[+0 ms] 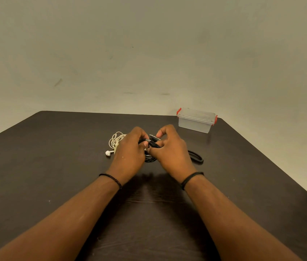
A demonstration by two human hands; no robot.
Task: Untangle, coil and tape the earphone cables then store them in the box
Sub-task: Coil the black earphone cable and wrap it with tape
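Observation:
A coiled black earphone cable (149,157) is held just above the dark table between both hands. My left hand (130,149) grips its left side with curled fingers. My right hand (169,147) pinches the coil's upper part, where a dark strip, perhaps tape, (153,137) sticks up. A bundle of white earphone cable (116,140) lies on the table behind my left hand, one white earbud (108,153) poking out to the left. The clear plastic box (196,120) with red clips stands shut at the table's far right.
A black ring, likely a tape roll (197,157), lies flat on the table just right of my right hand. The dark wooden table (54,166) ends at a plain wall behind. Both wrists wear black bands.

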